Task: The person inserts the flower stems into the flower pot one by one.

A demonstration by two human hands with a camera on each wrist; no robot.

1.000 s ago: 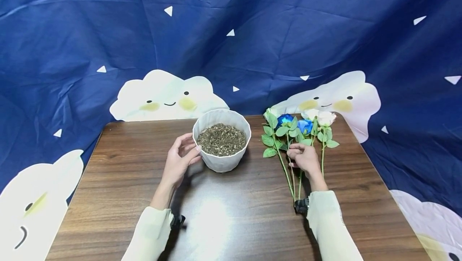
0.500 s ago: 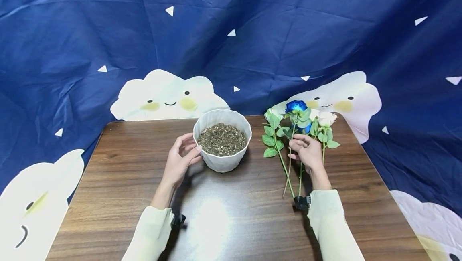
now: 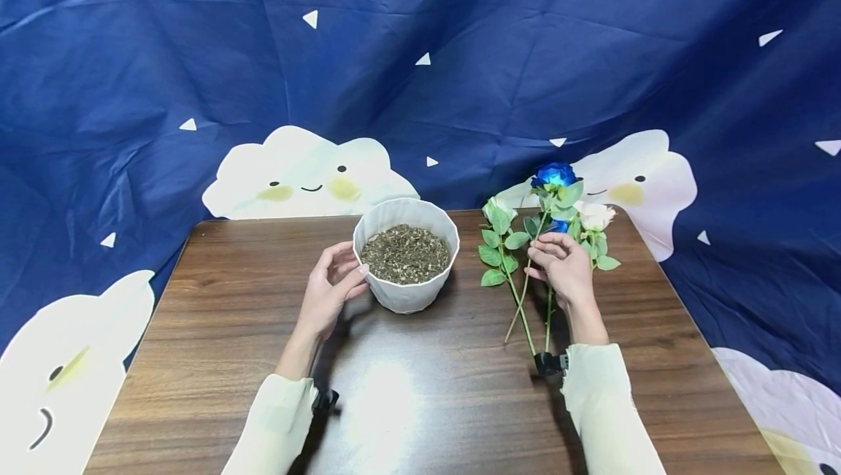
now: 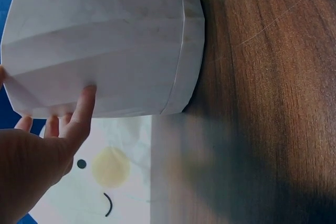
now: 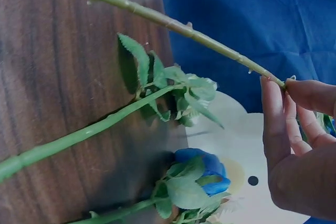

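Note:
A white faceted flowerpot (image 3: 407, 298) holds dark soil (image 3: 405, 255). At its left side my left hand (image 3: 326, 292) rests with thumb and fingertips against the outer wall near the rim; the left wrist view shows one finger (image 4: 85, 106) flat on that wall. My right hand (image 3: 566, 271) pinches the stem of a blue rose (image 3: 554, 175) between thumb and fingers. The rose is raised and tilted, its lower stem (image 5: 173, 24) pointing toward the pot's side. Beneath lie a white rose with a green stem (image 3: 519, 307), another blue rose (image 5: 202, 169) and a pale rose (image 3: 594, 216).
The brown wooden table (image 3: 263, 256) has its far edge against a blue curtain (image 3: 460, 81) printed with white clouds. Dark wrist cameras (image 3: 548, 363) are strapped at the cuffs. The other flowers lie right of the pot, partly behind the right hand.
My right hand has lifted the blue rose off the others and shifted slightly right and farther away. The stem's lower end has swung leftward. The left hand and pot stay put.

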